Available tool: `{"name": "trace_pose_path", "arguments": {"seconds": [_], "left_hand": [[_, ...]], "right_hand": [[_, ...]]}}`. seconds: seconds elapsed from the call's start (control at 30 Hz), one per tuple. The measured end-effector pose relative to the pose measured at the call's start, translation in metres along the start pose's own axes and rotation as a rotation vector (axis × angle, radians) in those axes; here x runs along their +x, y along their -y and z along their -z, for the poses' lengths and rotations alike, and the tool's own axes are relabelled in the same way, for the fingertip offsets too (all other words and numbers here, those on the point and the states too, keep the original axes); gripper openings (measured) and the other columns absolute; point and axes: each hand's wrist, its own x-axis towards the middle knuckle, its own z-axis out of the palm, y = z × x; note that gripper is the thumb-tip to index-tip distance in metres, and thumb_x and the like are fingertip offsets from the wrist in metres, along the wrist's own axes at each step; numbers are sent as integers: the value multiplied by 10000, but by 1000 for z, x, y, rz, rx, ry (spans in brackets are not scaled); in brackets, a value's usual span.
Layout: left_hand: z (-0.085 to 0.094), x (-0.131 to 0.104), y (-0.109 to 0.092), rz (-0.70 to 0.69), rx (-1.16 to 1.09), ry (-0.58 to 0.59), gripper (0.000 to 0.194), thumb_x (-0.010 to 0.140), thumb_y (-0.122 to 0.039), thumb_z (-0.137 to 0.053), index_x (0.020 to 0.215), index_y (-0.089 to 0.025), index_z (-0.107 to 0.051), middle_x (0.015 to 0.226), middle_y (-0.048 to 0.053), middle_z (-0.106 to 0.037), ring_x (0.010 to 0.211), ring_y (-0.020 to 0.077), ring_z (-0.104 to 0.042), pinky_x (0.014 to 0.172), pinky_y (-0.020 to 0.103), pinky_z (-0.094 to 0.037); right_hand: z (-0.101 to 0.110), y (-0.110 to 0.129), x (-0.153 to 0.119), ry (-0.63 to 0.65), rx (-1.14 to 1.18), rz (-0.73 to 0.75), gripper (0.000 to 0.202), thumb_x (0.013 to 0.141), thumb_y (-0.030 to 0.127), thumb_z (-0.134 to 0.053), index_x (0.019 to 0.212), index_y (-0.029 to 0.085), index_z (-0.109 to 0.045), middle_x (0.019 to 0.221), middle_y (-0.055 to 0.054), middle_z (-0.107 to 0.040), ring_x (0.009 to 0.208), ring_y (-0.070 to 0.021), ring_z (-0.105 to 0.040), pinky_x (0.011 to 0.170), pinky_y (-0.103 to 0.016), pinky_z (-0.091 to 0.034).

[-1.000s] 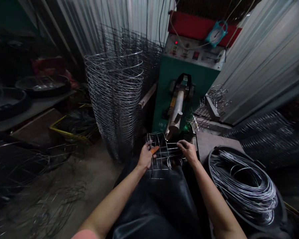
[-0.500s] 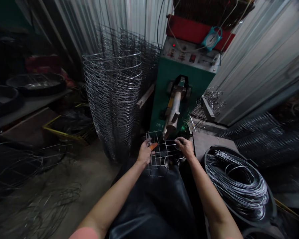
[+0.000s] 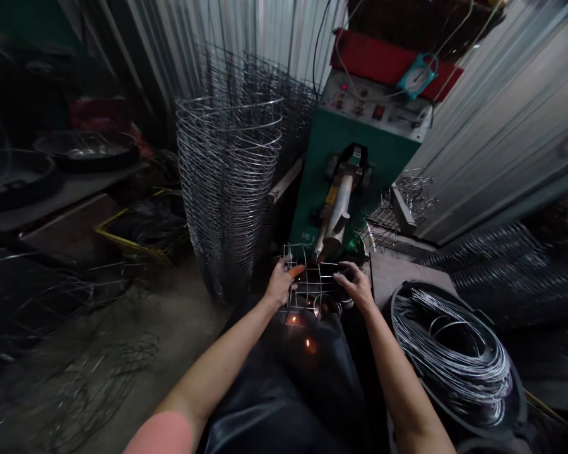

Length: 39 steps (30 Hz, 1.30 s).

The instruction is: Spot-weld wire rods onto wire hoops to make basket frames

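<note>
My left hand [image 3: 279, 285] is closed on the left side of a small wire frame [image 3: 303, 293] of crossed metal rods. An orange cover shows on its thumb. The frame sits under the tip of the spot welder's arm [image 3: 335, 217], above my lap. To the right, my right hand [image 3: 356, 284] has thumb and finger apart, just by the free ends of the frame's rods. Small glowing sparks [image 3: 307, 343] show over the dark apron [image 3: 288, 391].
The green welding machine [image 3: 307, 164] stands ahead, a teal dial [image 3: 417, 77] on top. Left of it rises a tall stack of wire baskets [image 3: 230, 189]. A tub of wire rods [image 3: 454, 353] sits at my right. A yellow crate [image 3: 127, 230] and loose wires lie on the left.
Sparks have appeared below the wire frame. My right hand's fingers have parted from the rod they pinched, while my left hand keeps its hold. The view has shifted slightly.
</note>
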Motion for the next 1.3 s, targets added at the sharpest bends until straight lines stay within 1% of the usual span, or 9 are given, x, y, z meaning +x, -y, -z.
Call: {"name": "trace_pose_path", "arguments": {"seconds": [0.1,0.27,0.47,0.53,0.6,0.67,0.73,1.0,1.3], "left_hand": [[0,-1,3,-40,-22,14,573,566,-215,-729,1073,-205,-461,701,-66,-421,452,10,-317,369,136,-223],[1,2,4,-49,-72,-25,602,537,-232,-745,1064,-203,-455,716,-57,-438,469,15,-333,364,134,-211],[0,6,3,-44,-34,-38,620,527,-245,-754,1074,-211,-464,774,-36,-474,496,21,-362,369,135,-217],[-2,7,3,-45,-25,-57,624,521,-245,-755,1073,-212,-464,760,-38,-475,502,25,-373,374,136,-219],[-4,7,3,-46,-26,-70,633,513,-242,-758,1072,-213,-464,744,-43,-474,498,26,-375,376,137,-220],[-4,7,2,-43,-38,-71,639,507,-239,-761,1071,-212,-462,729,-48,-472,485,22,-364,376,140,-216],[-4,8,1,-39,-52,-66,641,504,-235,-761,1070,-210,-461,715,-55,-466,472,18,-349,375,141,-212],[-5,15,-1,-41,-61,-69,613,522,-210,-742,1062,-187,-455,696,-59,-455,459,14,-314,376,146,-200],[-7,23,-7,-10,-70,-81,595,509,-160,-743,1035,-186,-467,688,-56,-455,460,13,-326,389,153,-209]], "right_hand": [[-1,3,-2,-5,57,3,424,685,502,-627,980,197,-621,776,-25,-628,711,-173,-568,677,-286,-446],[-4,2,3,33,37,38,495,691,481,-638,1098,202,-598,748,-16,-628,735,-182,-567,755,-323,-431],[-1,-6,8,3,98,-22,578,703,490,-621,1187,181,-555,748,-18,-634,739,-186,-583,762,-331,-444],[-2,-5,9,16,87,-24,553,702,482,-628,1172,196,-572,790,-30,-649,779,-197,-589,783,-342,-444],[-5,-4,11,26,72,-17,512,700,469,-638,1140,210,-598,884,-49,-664,858,-216,-588,820,-358,-436],[-7,-4,13,38,68,-2,482,703,457,-643,1118,213,-613,970,-64,-661,927,-231,-578,851,-370,-427],[-7,-4,16,52,67,11,467,712,446,-641,1116,211,-616,1007,-73,-657,962,-236,-572,869,-374,-422],[-4,-2,25,60,35,15,421,716,427,-646,1092,238,-632,995,-62,-665,939,-232,-586,853,-370,-433],[-10,-6,34,56,66,8,425,708,444,-646,1077,232,-635,1010,-60,-666,938,-227,-592,817,-350,-451]]}}
